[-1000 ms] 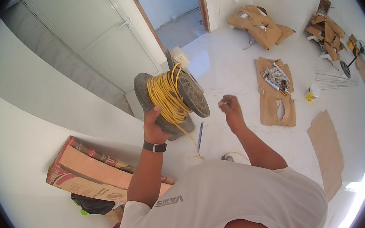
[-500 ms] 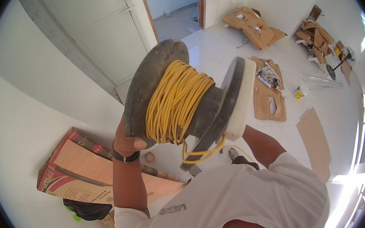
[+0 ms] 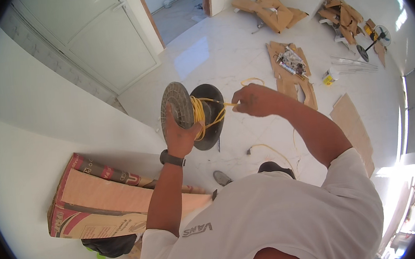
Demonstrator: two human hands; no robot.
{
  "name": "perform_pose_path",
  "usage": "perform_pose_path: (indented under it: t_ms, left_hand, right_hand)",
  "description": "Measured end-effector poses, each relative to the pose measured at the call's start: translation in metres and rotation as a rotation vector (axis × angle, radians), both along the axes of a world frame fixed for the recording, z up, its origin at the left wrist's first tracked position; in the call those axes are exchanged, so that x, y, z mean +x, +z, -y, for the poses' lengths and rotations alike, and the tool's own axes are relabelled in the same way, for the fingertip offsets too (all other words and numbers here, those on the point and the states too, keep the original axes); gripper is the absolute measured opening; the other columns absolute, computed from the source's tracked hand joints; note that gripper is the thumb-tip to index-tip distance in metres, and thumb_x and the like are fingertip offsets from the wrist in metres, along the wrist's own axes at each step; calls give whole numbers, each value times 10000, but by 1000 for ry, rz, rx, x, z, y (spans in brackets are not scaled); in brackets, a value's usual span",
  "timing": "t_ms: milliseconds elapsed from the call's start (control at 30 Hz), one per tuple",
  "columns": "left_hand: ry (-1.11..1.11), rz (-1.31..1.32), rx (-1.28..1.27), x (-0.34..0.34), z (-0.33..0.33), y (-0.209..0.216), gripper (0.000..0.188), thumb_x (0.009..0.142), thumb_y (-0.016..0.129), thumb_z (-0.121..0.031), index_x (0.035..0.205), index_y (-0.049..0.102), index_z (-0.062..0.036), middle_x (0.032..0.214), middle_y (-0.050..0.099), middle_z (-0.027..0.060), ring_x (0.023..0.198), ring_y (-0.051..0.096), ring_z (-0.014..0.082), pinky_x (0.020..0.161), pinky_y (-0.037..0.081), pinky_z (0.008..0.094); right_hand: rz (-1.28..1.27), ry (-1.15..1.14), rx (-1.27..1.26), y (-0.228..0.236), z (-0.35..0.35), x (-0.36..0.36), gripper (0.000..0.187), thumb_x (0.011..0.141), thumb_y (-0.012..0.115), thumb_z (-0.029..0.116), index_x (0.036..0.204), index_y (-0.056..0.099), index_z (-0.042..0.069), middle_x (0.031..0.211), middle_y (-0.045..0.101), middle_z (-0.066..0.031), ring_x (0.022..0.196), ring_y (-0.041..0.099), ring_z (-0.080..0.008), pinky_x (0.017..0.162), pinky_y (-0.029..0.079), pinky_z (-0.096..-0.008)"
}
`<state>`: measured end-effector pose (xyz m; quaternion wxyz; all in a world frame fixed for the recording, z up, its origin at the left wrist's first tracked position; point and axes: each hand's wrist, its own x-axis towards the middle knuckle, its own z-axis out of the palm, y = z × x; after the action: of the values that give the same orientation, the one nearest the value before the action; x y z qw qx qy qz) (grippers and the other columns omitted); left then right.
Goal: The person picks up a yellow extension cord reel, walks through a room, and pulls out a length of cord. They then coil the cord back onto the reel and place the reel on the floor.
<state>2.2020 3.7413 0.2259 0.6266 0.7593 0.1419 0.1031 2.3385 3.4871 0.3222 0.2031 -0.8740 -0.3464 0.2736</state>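
Note:
A dark cable reel (image 3: 169, 99) with two round flanges is held up in front of me, tilted. Yellow cable (image 3: 198, 118) is wound around its core, and loose strands stretch from it toward the right. My left hand (image 3: 181, 135) grips the reel at its left flange, the thumb lying across the windings. To the right of the reel, my right hand (image 3: 254, 100) is closed on the yellow cable, with a loop rising just above the fingers. More cable trails across the floor near my feet, ending in a dark tip (image 3: 249, 151).
Long cardboard boxes (image 3: 104, 188) lean by the wall at my left, a black bag (image 3: 110, 245) below them. Flattened cardboard (image 3: 350, 122) lies on the right. Farther off are cardboard with small parts (image 3: 290, 63), a white bucket (image 3: 330, 77), thin rods and a fan (image 3: 382, 36).
The reel has moved down and away from me and turned. My right hand, earlier hidden behind the reel's right flange, is now off it and holds the cable. Some windings hang looser.

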Motion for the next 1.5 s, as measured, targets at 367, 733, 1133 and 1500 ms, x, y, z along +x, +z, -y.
perform_pose_path:
  t_ms: [367,733,1133,1500]
  left_hand:
    - [-5,122,-916,98,44,29,488,1023,570,-369,1365,581,-22,1340,642,98,1169,647,242,971,551,408]
    - [-381,183,-910,253,77,118,504,1033,549,-351,1401,549,-7,1317,664,122,1159,666,253,982,549,424]
    - [17,151,-662,564,55,82,527,1005,576,-393,1399,566,-44,1367,631,115,1260,601,270,1048,501,449]
    - [112,214,-558,680,-100,-28,521,1022,568,-367,1414,554,-23,1411,610,126,1269,609,283,1079,495,450]
  right_hand:
    - [78,-300,215,-152,74,-61,231,914,631,51,1140,677,69,1135,694,-157,1055,657,-360,925,507,-476]
    - [-665,-360,415,-220,183,118,447,850,863,345,1129,666,57,1266,656,-121,1197,615,-277,980,516,-387]
    - [-463,-500,467,-236,354,409,301,912,811,315,1029,724,51,1009,644,-21,966,611,-167,901,484,-331]
    - [5,-1154,261,-388,423,363,390,928,792,354,850,669,-8,843,661,-96,808,615,-197,764,509,-348]
